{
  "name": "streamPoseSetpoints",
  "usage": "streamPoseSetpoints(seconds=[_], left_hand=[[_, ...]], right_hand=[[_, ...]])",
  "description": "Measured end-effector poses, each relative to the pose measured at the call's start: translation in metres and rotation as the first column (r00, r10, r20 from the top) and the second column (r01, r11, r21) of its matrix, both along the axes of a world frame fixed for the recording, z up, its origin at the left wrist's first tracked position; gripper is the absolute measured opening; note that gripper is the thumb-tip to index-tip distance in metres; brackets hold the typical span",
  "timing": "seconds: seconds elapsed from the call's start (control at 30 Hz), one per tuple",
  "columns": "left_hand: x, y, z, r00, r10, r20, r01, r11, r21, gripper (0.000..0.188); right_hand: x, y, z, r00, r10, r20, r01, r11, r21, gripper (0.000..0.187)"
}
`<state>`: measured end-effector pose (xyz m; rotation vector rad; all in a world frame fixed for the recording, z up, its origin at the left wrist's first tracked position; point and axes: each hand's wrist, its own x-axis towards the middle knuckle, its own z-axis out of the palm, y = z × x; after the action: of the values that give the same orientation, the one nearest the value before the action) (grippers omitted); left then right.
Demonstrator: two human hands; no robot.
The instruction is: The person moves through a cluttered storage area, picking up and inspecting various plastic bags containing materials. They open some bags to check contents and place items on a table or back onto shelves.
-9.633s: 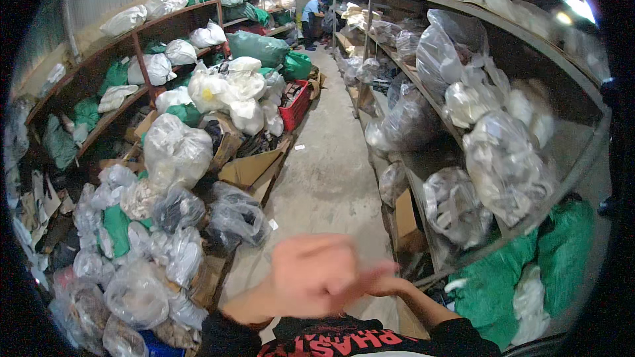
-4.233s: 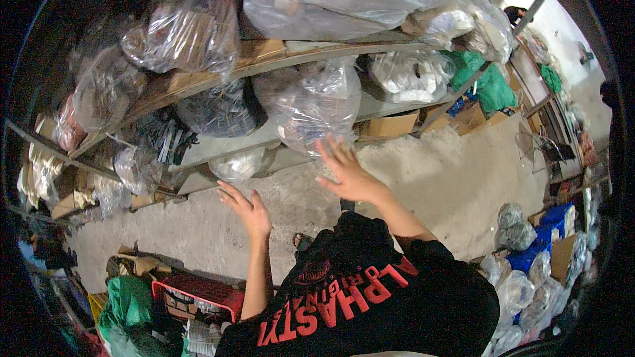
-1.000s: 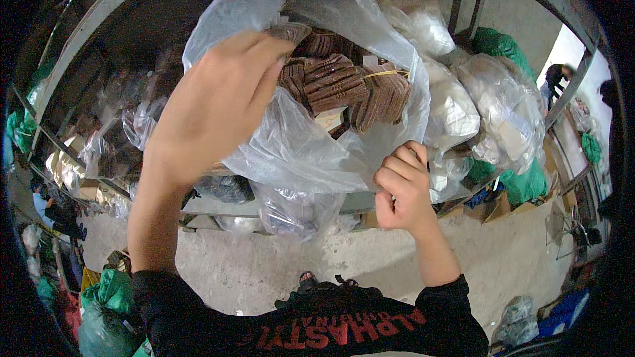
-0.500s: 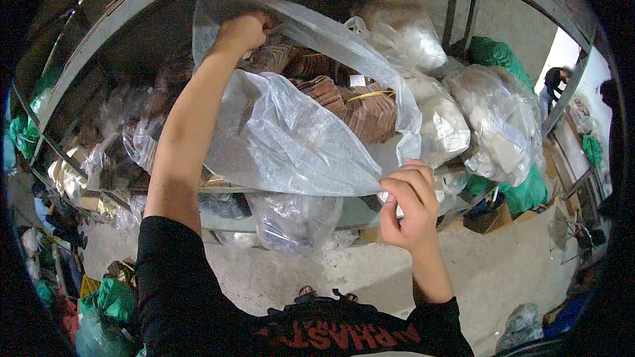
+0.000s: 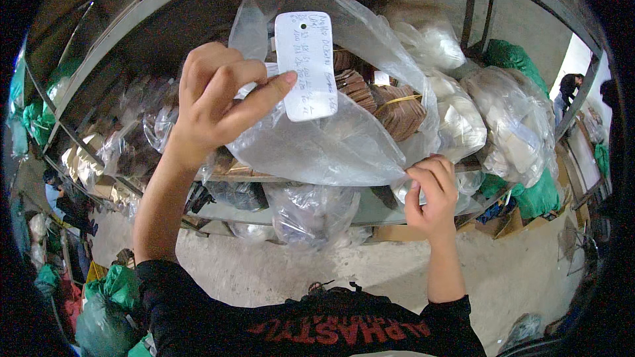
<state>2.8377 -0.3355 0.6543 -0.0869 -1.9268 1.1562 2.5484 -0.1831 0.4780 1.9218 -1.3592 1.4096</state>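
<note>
My left hand (image 5: 221, 96) pinches the edge of a white tag (image 5: 305, 66) with rounded corners, a punched hole and handwriting. It is held up in front of a clear plastic bag (image 5: 324, 145) whose mouth gapes wide. Thumb and fingers of my right hand (image 5: 433, 192) grip the near right rim of that bag. Inside lie several bundles of flat brown pieces (image 5: 400, 112), one tied with a yellow band. A small white label (image 5: 381, 78) shows among the bundles. The tag and my left hand hide part of the bag's left side.
Stuffed clear bags (image 5: 509, 119) crowd the metal shelf to the right, with green sacks (image 5: 516, 63) behind. More bags sit on the lower level (image 5: 311, 215). Metal uprights (image 5: 471, 13) frame the shelf. A green sack (image 5: 106, 320) stands at lower left. People are in the distance on both sides.
My left hand has come out of the bag toward me, now holding up the white tag. My right hand still grips the bag's rim.
</note>
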Motion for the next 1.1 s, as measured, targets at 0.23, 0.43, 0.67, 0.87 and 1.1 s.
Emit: streamPoseSetpoints(seconds=[0.23,0.43,0.67,0.87,1.1], left_hand=[[0.013,0.022,-0.007,0.999,-0.002,-0.048,-0.002,0.996,-0.091,0.036],[0.018,0.032,-0.022,0.999,-0.014,-0.044,0.01,0.995,-0.095,0.036],[0.018,0.04,-0.033,0.998,-0.007,-0.056,0.003,0.997,-0.075,0.036],[0.023,0.052,-0.036,0.997,0.022,-0.076,-0.027,0.998,-0.055,0.034],[0.027,0.053,-0.046,0.994,0.039,-0.104,-0.045,0.997,-0.057,0.035]], right_hand=[[0.008,0.007,0.005,0.996,-0.091,-0.007,0.091,0.996,0.016,0.024],[0.012,0.015,0.0,0.995,-0.1,0.023,0.099,0.994,0.046,0.031],[0.011,0.022,-0.007,0.988,-0.142,0.064,0.133,0.983,0.123,0.036],[0.016,0.025,-0.006,0.987,-0.141,0.077,0.129,0.981,0.144,0.033],[0.018,0.027,-0.008,0.984,-0.168,0.065,0.158,0.977,0.147,0.035]])
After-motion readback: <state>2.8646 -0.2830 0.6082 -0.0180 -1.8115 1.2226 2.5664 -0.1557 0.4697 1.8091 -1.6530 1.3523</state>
